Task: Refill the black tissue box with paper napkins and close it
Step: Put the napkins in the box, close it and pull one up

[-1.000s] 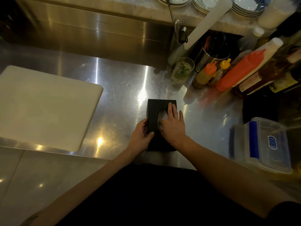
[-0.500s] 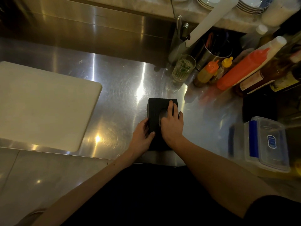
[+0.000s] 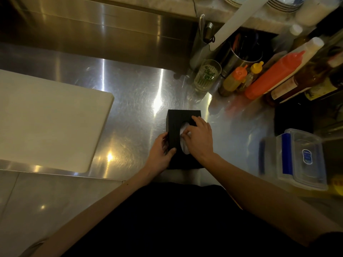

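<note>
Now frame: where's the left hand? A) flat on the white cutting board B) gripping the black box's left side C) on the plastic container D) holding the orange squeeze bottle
B: the left hand grips the black tissue box at its left side, thumb on top.

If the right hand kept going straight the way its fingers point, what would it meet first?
The right hand lies on the black tissue box, pointing away and slightly left. Beyond the box's far edge, probably only bare steel counter; the glass stands right of that line.
</note>
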Demonstrator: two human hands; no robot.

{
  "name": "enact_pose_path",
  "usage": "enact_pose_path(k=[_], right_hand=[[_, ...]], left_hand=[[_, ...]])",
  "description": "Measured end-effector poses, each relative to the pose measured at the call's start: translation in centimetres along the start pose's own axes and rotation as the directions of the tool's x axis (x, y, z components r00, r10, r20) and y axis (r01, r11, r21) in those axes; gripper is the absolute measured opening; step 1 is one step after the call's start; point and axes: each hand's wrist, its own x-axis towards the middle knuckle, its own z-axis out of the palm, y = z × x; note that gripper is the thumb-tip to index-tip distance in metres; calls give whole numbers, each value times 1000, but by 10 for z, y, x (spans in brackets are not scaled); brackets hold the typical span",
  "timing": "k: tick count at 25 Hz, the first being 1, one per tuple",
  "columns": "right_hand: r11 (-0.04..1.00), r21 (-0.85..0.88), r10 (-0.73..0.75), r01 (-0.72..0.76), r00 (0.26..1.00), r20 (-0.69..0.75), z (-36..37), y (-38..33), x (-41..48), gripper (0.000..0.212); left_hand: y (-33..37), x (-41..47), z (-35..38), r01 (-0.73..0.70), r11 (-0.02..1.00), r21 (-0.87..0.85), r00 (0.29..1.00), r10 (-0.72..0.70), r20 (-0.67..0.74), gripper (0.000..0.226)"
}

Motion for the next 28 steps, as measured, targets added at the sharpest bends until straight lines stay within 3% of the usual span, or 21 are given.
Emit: enact_pose_path(k=[9, 20, 28], right_hand=[[941, 333, 95, -59, 991, -92, -12, -1, -16, 5], [907, 412, 124, -85, 990, -68, -19, 2, -22, 6], [851, 521, 101, -61, 994, -49, -18, 9, -29, 41]], left_hand=[[2, 1, 0, 32, 999, -15, 999, -32, -1, 57], [5, 0, 1, 42, 999, 16, 999, -42, 4, 56], [1, 1, -1, 30, 999, 21, 1000, -30, 5, 57]])
